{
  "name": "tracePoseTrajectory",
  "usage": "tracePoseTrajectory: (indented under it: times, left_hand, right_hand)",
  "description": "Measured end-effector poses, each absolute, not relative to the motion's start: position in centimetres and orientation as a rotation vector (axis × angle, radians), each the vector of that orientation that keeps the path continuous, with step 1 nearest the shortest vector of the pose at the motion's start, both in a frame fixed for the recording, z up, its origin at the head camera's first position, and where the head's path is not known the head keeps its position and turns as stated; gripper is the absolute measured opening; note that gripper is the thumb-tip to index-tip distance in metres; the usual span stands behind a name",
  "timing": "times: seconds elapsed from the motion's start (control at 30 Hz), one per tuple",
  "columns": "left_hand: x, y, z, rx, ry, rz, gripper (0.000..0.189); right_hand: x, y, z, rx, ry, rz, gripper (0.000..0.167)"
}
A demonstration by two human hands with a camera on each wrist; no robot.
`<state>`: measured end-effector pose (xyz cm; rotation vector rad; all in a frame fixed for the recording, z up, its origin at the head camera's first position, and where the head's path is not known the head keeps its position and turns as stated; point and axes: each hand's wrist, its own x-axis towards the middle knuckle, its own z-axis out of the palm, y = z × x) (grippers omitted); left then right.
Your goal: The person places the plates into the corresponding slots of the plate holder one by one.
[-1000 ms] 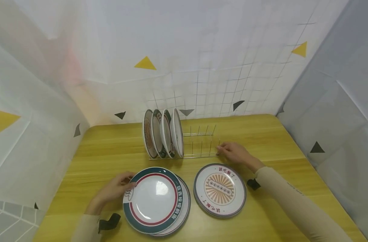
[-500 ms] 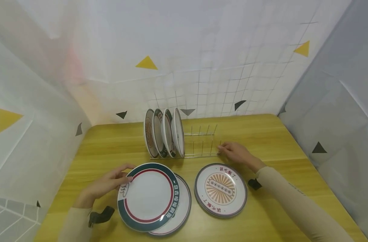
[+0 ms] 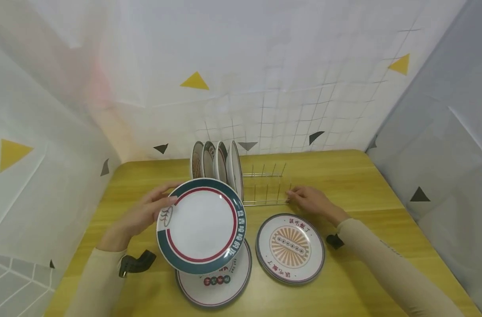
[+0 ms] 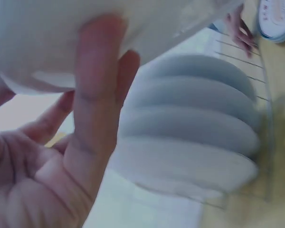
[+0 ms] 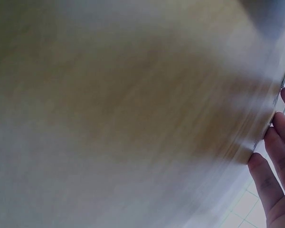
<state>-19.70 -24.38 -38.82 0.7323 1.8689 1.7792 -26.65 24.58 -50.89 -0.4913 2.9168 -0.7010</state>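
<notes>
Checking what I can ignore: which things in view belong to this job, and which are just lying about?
Likely in the job:
teal-rimmed plate, in the left hand
rack, right hand at its end
four plates in the rack
lower plate, partly hidden
sunburst plate

Just surroundings:
backdrop
yellow triangles on it
dark triangles on it

Looks to me like a makeshift booth, maybe a test or recording corner, more than a real kitchen. You've got a wood-grain table [image 3: 145, 172] boxed in on three sides by pale sheets [image 3: 233, 39], clearly creased on the right, with thin grid lines [image 3: 263, 105], yellow triangles [image 3: 196, 82] and dark triangles [image 3: 420, 195] on them. There's also a black gadget [image 3: 137, 264] at each wrist. The plates [image 3: 290, 249] and wire rack [image 3: 266, 204] do feel kitcheny tho. Can't tell what building it's in.
</notes>
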Motion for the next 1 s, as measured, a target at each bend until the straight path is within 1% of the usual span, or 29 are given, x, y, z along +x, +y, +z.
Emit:
tracePoseTrajectory:
  times: [0.2, 0.33, 0.47, 0.6, 0.7, 1.0]
  left_hand:
    - [-21.8, -20.8, -33.3, 0.65, 2.025, 1.798, 0.037]
    - [-23.4, -18.4, -30.0, 0.571, 2.148, 1.739, 0.044]
    - [-25.3, -16.3, -27.9, 0.49, 2.25, 1.655, 0.046]
    - [-26.8, -14.5, -26.5, 0.428, 2.374, 1.548, 0.049]
    - [-27.6, -13.4, -26.0, 0.4, 2.41, 1.501, 0.054]
    - [-29.4, -10.2, -26.2, 0.335, 2.411, 1.445, 0.054]
  right_hand:
    - [-26.7, 24.9, -50.8, -0.497, 2.936, -0.703, 0.048]
    - [-26.6, 25.0, -50.9, -0.495, 2.934, -0.71, 0.047]
    - [-26.4, 24.8, -51.0, -0.504, 2.936, -0.706, 0.046]
    - [-26.4, 24.5, -51.0, -0.495, 2.931, -0.709, 0.047]
    - [-26.3, 24.3, -50.8, -0.489, 2.92, -0.712, 0.047]
    - [-26.1, 23.8, -50.6, -0.484, 2.917, -0.711, 0.047]
